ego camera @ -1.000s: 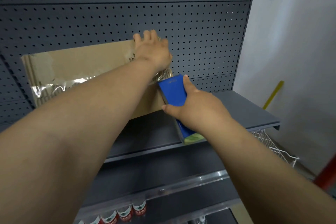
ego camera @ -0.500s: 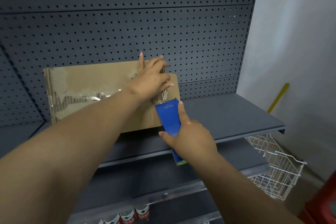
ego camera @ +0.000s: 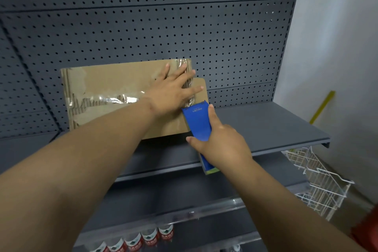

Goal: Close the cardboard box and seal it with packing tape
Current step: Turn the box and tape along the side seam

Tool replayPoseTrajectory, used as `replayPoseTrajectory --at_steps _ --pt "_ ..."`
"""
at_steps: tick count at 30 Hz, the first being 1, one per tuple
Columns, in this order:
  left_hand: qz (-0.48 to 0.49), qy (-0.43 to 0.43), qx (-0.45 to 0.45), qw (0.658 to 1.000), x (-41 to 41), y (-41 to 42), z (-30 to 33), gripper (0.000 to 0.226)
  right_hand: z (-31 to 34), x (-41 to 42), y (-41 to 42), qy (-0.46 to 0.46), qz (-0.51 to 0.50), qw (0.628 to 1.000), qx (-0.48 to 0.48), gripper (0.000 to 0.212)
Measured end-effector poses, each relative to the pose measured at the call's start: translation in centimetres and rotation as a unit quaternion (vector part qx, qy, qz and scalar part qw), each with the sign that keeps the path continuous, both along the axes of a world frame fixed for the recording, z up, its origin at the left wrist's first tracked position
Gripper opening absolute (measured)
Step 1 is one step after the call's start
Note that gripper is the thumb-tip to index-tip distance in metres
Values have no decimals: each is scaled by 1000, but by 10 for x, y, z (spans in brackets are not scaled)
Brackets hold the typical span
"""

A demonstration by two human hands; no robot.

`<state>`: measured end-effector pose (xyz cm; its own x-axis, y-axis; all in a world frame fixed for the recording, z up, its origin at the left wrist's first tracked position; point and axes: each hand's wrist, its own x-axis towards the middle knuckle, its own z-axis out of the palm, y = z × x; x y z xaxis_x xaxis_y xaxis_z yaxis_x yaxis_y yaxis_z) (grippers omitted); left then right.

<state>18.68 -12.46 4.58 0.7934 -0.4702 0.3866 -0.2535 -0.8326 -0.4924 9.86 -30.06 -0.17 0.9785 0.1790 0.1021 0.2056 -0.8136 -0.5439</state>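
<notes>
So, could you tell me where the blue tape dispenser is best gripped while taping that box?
Grip the blue tape dispenser round its lower body from below and behind, as the right hand does. Its top edge meets the cardboard box, so that end should stay free.

We cannot see the right part of the cardboard box [ego camera: 114, 96] face, which lies under the spread left hand [ego camera: 172, 90], nor its lower right corner behind the blue tape dispenser [ego camera: 198, 122]. The dispenser's lower half is wrapped by the right hand [ego camera: 221, 145], so we cannot make out the roll; its small printed word near the centre of the frame is too small to read. At the bottom edge, the bottles [ego camera: 149, 237] are cut off and their labels blurred. The red shape [ego camera: 368, 229] at lower right is cropped beyond telling.
</notes>
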Motion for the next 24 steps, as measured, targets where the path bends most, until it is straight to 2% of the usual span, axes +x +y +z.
replayPoseTrajectory --at_steps 3,16,24 --pt "-28 -15 -25 999 0 0 3 44 0 0 0 -10 -1 1000 6 94" --pt "-8 1 -29 1000 -1 -5 5 36 -25 -21 -3 -59 -22 996 61 91" --pt "2 23 -31 999 -5 -7 6 36 -60 -46 -18 -7 -28 997 68 92"
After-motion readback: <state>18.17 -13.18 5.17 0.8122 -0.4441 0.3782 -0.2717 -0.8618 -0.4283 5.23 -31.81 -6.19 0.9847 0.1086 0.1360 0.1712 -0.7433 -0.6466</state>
